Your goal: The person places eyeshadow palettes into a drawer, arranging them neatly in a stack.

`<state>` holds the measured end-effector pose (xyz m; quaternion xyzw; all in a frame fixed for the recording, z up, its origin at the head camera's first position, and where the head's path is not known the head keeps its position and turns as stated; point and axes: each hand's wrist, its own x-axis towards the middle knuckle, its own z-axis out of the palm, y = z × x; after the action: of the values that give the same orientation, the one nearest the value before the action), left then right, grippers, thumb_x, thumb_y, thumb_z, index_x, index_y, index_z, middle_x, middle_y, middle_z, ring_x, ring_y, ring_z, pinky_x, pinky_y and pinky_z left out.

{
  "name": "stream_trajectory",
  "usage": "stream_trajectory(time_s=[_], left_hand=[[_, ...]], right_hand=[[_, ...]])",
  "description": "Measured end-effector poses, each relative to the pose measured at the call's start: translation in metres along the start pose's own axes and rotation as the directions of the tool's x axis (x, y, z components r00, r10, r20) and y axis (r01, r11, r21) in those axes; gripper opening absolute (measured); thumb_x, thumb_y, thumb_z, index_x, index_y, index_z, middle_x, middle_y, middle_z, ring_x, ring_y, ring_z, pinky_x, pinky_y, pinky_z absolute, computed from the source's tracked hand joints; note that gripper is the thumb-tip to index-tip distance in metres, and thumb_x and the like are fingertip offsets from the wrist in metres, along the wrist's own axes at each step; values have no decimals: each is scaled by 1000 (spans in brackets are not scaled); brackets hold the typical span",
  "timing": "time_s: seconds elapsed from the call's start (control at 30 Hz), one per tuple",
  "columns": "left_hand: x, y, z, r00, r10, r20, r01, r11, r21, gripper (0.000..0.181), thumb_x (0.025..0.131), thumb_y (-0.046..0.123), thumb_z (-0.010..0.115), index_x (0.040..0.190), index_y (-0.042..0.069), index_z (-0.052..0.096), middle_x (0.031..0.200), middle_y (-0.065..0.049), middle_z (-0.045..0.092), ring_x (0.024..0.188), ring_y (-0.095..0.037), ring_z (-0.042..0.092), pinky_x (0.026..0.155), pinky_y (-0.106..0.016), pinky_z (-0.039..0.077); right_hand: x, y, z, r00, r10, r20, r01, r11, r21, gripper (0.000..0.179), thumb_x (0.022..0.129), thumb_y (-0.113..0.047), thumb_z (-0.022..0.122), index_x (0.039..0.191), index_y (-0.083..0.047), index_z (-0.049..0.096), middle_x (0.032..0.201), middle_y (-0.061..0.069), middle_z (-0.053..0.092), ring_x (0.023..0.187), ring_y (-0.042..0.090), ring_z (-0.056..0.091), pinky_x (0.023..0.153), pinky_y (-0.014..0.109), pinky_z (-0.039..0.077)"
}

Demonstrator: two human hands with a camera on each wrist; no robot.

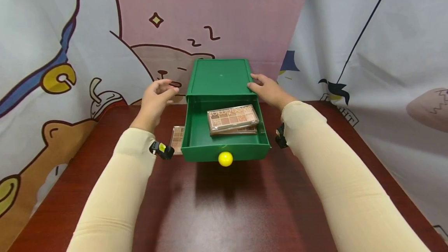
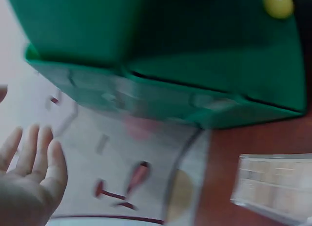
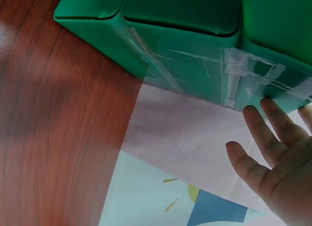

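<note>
A green drawer cabinet (image 1: 221,75) stands at the back of the table, its top drawer (image 1: 224,153) pulled out. A round yellow knob (image 1: 225,159) is on the drawer's front. Inside lie two eyeshadow palettes (image 1: 232,116), one askew on the other, toward the right wall. My right hand (image 1: 269,89) rests against the cabinet's upper right edge, fingers extended along its taped side. To the left of the cabinet my left hand (image 1: 154,100) is raised in the air, fingers loosely bent, holding nothing. Another eyeshadow palette (image 1: 177,140) lies on the table, partly hidden behind the drawer.
The reddish-brown wooden table (image 1: 224,221) extends in front and to both sides. A printed cloth (image 1: 217,11) with cartoon animals hangs close behind the cabinet. Clear tape (image 3: 236,65) runs over the cabinet's side. The open drawer juts out above the table.
</note>
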<state>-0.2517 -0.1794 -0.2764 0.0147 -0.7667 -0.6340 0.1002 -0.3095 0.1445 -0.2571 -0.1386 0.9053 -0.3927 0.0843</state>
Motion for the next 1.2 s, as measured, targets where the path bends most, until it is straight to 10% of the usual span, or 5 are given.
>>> stream_trajectory(time_s=[0.27, 0.6, 0.83, 1.2], left_hand=[[4, -64, 3, 968, -119, -220, 113, 993, -39, 54, 89, 17, 67, 137, 2, 46, 108, -4, 52, 94, -14, 51, 85, -31, 46], [-16, -118, 5, 949, -259, -180, 296, 928, 227, 78, 87, 26, 71, 147, 2, 29, 146, -24, 29, 134, -39, 26, 106, -53, 31], [-25, -131, 13, 913, -386, -128, 405, 834, 374, 82, 85, 31, 71, 148, 3, 27, 147, -28, 21, 133, -43, 17, 106, -57, 27], [-35, -126, 29, 894, -426, -143, 434, 739, 515, 77, 84, 22, 66, 146, -3, 28, 138, -33, 26, 126, -45, 21, 102, -55, 29]], right_hand=[[0, -2, 1, 1000, 7, -5, -7, 1000, 23, 64, 101, -40, 43, 155, -18, 18, 156, 17, 27, 141, 33, 29, 111, 50, 28], [0, -3, 1, 1000, 12, -5, -12, 1000, 24, 64, 101, -39, 43, 156, -19, 17, 155, 18, 28, 141, 34, 30, 110, 51, 29], [-1, -1, 0, 1000, 15, 2, -15, 1000, 17, 64, 101, -39, 42, 156, -19, 16, 155, 19, 26, 141, 35, 29, 110, 52, 29], [-1, 1, 1, 1000, -2, 8, 2, 1000, 18, 64, 101, -40, 42, 156, -19, 16, 156, 18, 25, 141, 35, 28, 110, 53, 29]])
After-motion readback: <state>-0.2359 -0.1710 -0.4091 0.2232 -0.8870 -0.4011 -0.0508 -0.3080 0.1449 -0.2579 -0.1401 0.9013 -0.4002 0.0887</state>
